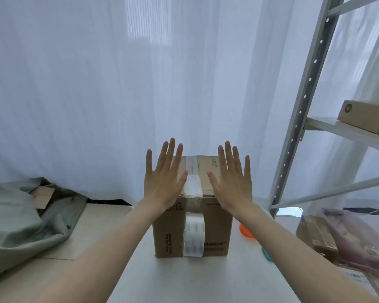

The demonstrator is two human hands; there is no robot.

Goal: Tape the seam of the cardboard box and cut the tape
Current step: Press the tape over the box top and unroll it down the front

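1. Far left: a grey-green cloth heap (pixel 20 219) lies on flattened cardboard, well apart from the work. We judge it plays no part.
2. Left hand (pixel 162 184), flat, fingers spread, palm down over the left top flap of the cardboard box (pixel 190 235). This grip is splayed wide and holds nothing. We cannot tell whether the palm presses the flap or hovers just above it.
3. Centre: the box stands upright on the white bench (pixel 206 281), straight ahead of us. A tape strip (pixel 192 182) runs along the top seam between our 2 thumbs and folds over the near edge.
4. Below that edge the tape roll (pixel 194 234) sits against the front face, apparently hanging from the strip. We judge the tape is laid but not yet cut.
5. Right hand (pixel 233 186), mirroring the left, flat over the right flap, empty and spread. With 1 hand on each flap the seam would be kept shut and level while the tape beds down.
6. Right of the box: an orange object (pixel 246 231) on the bench, partly hidden by our forearm; possibly a cutter, too obscured to say.
7. Far right: a metal shelf rack (pixel 302 119) carrying a small carton (pixel 365 119).
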